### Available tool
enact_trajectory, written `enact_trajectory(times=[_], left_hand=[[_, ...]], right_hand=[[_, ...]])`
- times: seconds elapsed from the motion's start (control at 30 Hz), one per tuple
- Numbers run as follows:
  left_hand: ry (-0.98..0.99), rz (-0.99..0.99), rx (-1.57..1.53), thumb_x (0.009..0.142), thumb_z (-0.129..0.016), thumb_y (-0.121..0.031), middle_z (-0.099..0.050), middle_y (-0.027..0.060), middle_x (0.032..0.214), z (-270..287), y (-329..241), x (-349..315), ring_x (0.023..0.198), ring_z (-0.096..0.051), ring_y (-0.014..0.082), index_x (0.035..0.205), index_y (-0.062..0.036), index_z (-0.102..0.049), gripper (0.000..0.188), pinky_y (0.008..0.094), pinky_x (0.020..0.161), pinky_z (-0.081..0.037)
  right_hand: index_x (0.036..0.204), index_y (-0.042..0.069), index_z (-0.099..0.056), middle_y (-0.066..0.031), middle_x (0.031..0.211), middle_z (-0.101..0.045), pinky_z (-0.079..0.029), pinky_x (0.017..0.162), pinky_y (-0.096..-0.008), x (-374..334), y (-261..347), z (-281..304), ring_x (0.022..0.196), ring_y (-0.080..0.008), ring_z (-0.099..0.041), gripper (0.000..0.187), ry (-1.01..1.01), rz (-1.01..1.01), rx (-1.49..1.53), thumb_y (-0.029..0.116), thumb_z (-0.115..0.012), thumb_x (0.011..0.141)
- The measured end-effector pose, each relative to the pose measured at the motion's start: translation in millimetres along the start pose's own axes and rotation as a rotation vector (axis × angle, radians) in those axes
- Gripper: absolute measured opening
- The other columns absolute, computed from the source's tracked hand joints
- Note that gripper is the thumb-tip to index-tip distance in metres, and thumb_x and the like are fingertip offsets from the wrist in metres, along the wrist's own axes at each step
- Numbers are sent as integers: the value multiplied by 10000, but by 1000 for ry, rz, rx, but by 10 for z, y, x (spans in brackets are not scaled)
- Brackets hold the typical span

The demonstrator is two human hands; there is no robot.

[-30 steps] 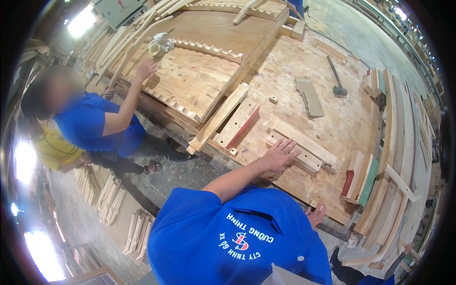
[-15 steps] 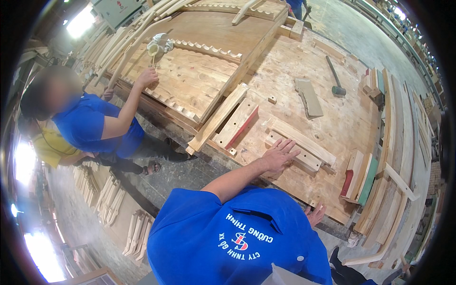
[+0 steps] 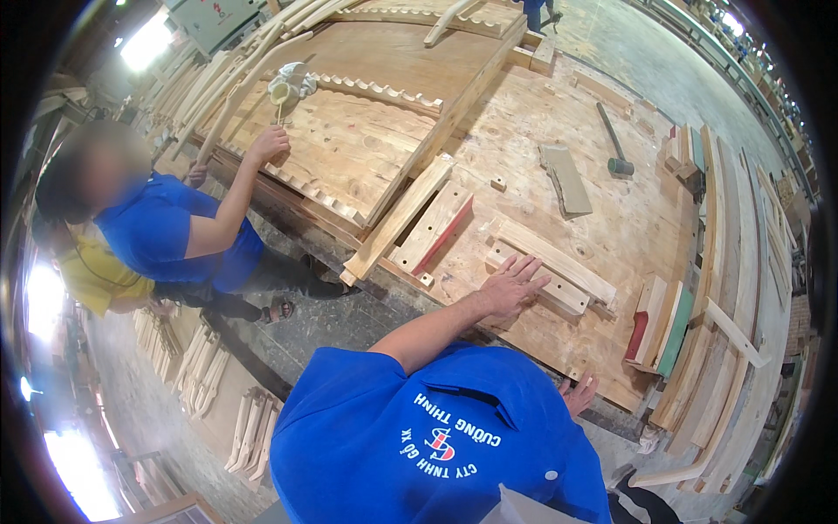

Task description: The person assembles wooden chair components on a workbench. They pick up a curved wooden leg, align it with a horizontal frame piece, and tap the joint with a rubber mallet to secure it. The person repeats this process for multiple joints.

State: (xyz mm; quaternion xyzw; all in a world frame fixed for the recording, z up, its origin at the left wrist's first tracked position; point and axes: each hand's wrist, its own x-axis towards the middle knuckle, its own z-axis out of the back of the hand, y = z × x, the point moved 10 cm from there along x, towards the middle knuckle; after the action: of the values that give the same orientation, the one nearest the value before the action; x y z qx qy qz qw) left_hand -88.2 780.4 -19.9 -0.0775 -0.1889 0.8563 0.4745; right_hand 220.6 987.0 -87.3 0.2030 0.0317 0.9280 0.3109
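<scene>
My left hand (image 3: 515, 286) lies palm down with its fingers spread on a pale wooden block with dark holes (image 3: 557, 288), near the front of the workbench. Right behind that block, and parallel to it, is a long wooden strip (image 3: 559, 262). My right hand (image 3: 580, 395) rests at the bench's front edge, its fingers apart and nothing in them; my blue shirt hides that arm. To the left of my left hand lies another holed wooden piece with a red side (image 3: 436, 229).
A mallet (image 3: 615, 144) and a flat cardboard-like piece (image 3: 566, 181) lie farther back on the bench (image 3: 515, 192). Red and green-edged blocks (image 3: 661, 325) and long boards (image 3: 720, 349) line the right. A co-worker's hand (image 3: 269, 144) holds a thin stick over notched frames at left.
My hands stay where they were. At far left the person in yellow has shifted slightly, and the dark-clothed leg at lower right has moved.
</scene>
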Motion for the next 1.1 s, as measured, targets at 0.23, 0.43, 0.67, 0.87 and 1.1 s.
enact_trajectory(times=[0.23,0.43,0.67,0.87,1.1], left_hand=[[-31,-5,16,993,-700,-409,-199,177,1794,-27,30,-11,1668,-158,353,1717,-271,-302,838,554,1344,-105],[-106,-21,-21,963,-714,-360,-200,189,1790,-47,54,-13,1665,-162,370,1716,-266,-306,861,579,1335,-135],[-27,-12,1,1006,-665,-398,-219,192,1785,-34,18,9,1664,-170,371,1708,-258,-329,791,576,1334,-137],[-19,2,-13,998,-683,-400,-197,179,1794,-43,30,14,1671,-147,359,1716,-258,-303,824,568,1341,-121],[17,-1,7,989,-707,-390,-184,180,1798,-64,28,19,1678,-122,351,1722,-252,-276,862,561,1350,-85]], right_hand=[[1640,141,-443,-244,1625,-444,-345,1207,-570,18,27,25,1497,-438,-422,666,-18,16,-2,387,-607,1043],[1648,151,-441,-235,1641,-436,-339,1209,-565,11,50,33,1502,-432,-421,670,-25,25,17,389,-603,1043],[1655,154,-434,-226,1637,-447,-329,1211,-578,-2,18,43,1509,-434,-416,688,-26,17,13,385,-614,1033],[1647,154,-444,-223,1641,-439,-322,1217,-581,6,31,41,1515,-432,-407,691,-23,4,24,375,-632,1020],[1651,157,-435,-216,1651,-416,-308,1225,-571,-4,11,12,1523,-427,-387,715,3,-15,38,362,-651,1002]])
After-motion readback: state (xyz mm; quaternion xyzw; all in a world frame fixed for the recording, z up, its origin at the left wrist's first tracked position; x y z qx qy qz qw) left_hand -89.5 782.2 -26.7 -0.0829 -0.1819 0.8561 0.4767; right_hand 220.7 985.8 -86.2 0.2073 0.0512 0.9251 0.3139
